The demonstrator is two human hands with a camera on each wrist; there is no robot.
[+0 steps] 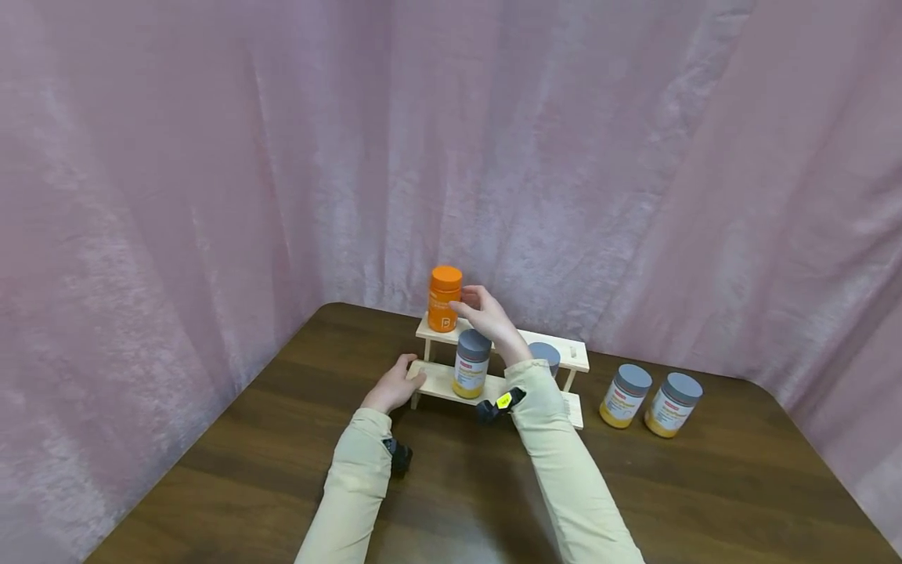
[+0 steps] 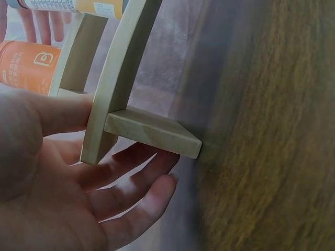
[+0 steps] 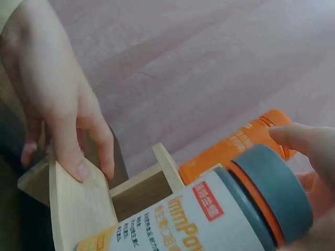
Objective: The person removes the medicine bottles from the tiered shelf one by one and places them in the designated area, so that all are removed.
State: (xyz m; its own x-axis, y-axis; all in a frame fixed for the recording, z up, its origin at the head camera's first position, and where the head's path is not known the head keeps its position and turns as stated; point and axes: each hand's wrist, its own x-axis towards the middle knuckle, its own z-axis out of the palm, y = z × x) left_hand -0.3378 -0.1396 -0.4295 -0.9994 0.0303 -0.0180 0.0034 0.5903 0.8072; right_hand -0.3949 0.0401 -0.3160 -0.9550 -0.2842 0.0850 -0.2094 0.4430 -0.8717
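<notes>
My left hand (image 1: 397,385) grips the left end of a two-tier wooden rack (image 2: 118,78), thumb over the lower board and fingers beneath beside its foot. On the upper tier's left end stands an orange bottle (image 1: 444,301), upright. My right hand (image 1: 491,319) is at that bottle's right side, its thumb overlapping the bottle and its fingers fairly straight, fingertips right at the bottle. A grey-lidded bottle (image 1: 470,365) with a white and yellow label stands on the lower tier below; in the right wrist view it hides part of the right hand.
Another grey-lidded bottle (image 1: 545,356) is on the rack behind the right forearm, mostly hidden. Two more such bottles, one here (image 1: 625,398) and one beside it (image 1: 672,406), stand on the dark wooden table (image 1: 268,446) to the right. A pink curtain (image 1: 451,141) hangs behind.
</notes>
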